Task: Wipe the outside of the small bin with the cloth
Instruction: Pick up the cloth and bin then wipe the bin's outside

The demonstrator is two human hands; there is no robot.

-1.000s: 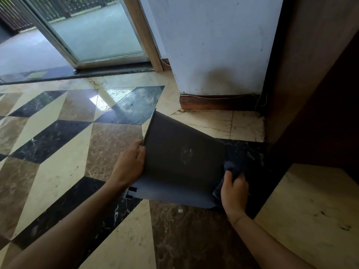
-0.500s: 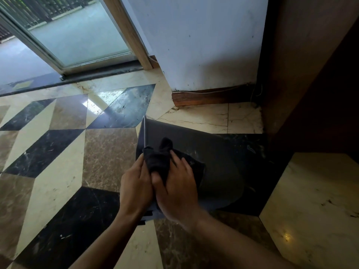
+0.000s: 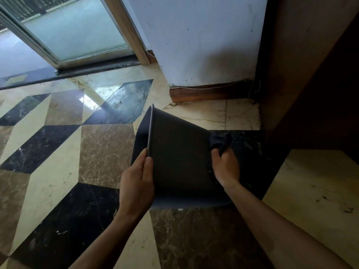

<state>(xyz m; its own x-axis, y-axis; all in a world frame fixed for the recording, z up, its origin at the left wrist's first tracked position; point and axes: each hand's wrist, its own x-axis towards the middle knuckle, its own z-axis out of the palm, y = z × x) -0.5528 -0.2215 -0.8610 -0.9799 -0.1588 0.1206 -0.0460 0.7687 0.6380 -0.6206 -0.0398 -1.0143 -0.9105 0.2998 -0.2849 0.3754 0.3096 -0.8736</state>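
Observation:
A small dark grey bin (image 3: pixel 178 152) lies tipped on its side over the patterned floor, its open rim facing left and its base to the right. My left hand (image 3: pixel 137 183) grips the rim at the near left, thumb on the outer wall. My right hand (image 3: pixel 225 167) is closed on a dark bunched cloth (image 3: pixel 220 141) and presses it against the bin's right end, near the base. The cloth sticks out above my fingers. The bin's inside is mostly hidden.
A white wall (image 3: pixel 204 45) with a wooden skirting board (image 3: pixel 209 92) stands just behind the bin. Dark wooden furniture (image 3: pixel 310 74) rises close on the right. A glass sliding door (image 3: pixel 73 33) is at the back left. Marble floor tiles (image 3: pixel 58 152) stretch to the left.
My right hand has carried the cloth from the rim end next to my left hand across the bin's side to its base end. The left hand has kept its hold on the rim.

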